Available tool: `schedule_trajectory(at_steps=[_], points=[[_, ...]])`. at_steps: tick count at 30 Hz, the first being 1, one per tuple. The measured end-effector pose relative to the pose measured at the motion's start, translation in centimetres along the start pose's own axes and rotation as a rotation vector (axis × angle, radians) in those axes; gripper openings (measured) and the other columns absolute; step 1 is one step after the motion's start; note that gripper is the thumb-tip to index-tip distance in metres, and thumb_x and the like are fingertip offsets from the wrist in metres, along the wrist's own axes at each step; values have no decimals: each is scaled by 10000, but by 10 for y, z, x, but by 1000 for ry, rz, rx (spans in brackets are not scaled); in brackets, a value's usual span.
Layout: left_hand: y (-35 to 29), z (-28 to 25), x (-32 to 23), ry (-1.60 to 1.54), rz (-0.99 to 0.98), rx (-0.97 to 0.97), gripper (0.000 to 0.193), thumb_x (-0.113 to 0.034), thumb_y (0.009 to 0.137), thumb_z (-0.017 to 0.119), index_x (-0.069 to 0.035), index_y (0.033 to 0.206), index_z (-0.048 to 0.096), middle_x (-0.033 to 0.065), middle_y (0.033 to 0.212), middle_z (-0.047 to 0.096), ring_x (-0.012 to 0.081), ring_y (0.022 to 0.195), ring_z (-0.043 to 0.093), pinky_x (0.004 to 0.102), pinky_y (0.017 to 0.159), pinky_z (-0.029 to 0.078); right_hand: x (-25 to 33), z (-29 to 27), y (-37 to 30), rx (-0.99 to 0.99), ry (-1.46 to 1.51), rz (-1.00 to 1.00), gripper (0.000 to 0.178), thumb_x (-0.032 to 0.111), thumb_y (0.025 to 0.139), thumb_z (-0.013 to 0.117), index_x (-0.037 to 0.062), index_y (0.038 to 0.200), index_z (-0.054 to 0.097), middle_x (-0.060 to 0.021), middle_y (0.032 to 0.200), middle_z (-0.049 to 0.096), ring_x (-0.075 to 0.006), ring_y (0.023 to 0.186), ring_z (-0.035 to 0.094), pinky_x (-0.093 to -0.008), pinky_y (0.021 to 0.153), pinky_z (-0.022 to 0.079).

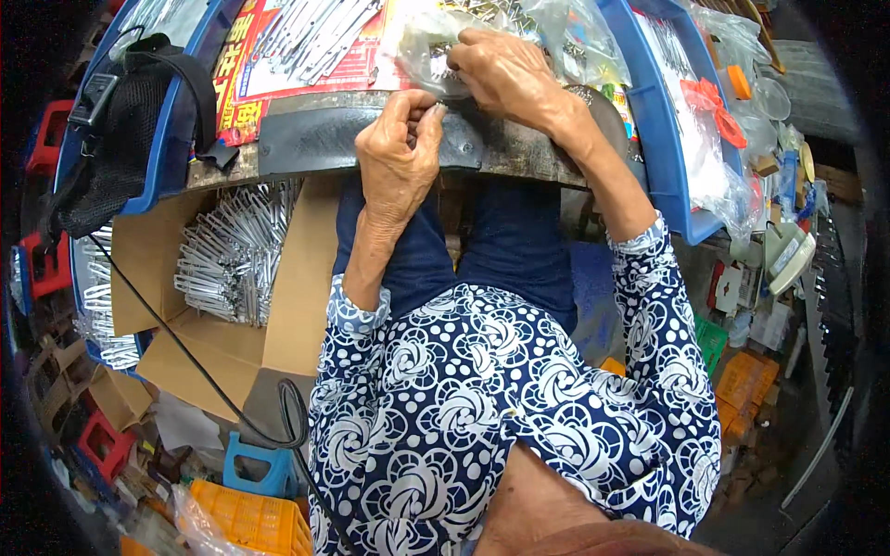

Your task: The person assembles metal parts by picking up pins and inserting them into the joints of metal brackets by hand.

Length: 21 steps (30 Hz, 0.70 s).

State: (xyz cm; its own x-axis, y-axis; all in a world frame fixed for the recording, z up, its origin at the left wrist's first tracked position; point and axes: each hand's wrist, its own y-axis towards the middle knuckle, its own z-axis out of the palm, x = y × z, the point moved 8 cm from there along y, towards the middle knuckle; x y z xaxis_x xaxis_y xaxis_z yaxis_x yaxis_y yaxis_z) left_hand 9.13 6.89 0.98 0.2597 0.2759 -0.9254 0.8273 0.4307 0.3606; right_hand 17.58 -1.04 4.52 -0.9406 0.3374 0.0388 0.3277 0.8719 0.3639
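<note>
Head view: a small metal piece (pixel 438 109) sits at the surface's (pixel 519 153) near edge, pinched in the fingertip grip of the left hand (pixel 399 157), wrist bent upward. Just beyond, the right hand (pixel 505 74) curls down, its grip closed on a clear plastic bag (pixel 428 51)

A cramped piecework workshop: blue trays (pixel 660 120) and a cardboard box (pixel 287 278) hold bundled metal parts (pixel 232 255)
</note>
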Motion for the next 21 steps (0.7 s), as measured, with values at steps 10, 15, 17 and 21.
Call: schedule_trajectory(at_steps=[10,15,17,21], points=[[0,0,2,12,1,-2,82,-29,739,582,6,801,540,93,657,580,151,538,581,251,500,457,0,17,7,206,-50,-10,79,58,674,527,10,680,465,-141,660,507,-328,626,535,-398,539,414],[1,-2,5,-9,-40,-21,90,-30,741,581,13,810,542,83,653,581,130,535,571,243,496,454,-10,2,4,-65,102,50,84,68,683,540,1,712,498,-148,647,521,-335,613,536,-378,534,424],[1,-1,10,-78,-114,-14,83,-30,748,578,16,808,542,71,650,580,104,535,557,227,488,445,-11,-4,1,-115,143,80,85,75,701,548,2,737,523,-135,650,530,-293,597,547,-346,527,430],[1,1,20,-323,-277,6,61,-22,779,557,19,820,536,42,647,572,40,522,501,173,460,404,-12,-15,-9,-164,404,231,118,109,748,582,15,819,587,-79,662,563,-136,560,548,-253,509,432]])
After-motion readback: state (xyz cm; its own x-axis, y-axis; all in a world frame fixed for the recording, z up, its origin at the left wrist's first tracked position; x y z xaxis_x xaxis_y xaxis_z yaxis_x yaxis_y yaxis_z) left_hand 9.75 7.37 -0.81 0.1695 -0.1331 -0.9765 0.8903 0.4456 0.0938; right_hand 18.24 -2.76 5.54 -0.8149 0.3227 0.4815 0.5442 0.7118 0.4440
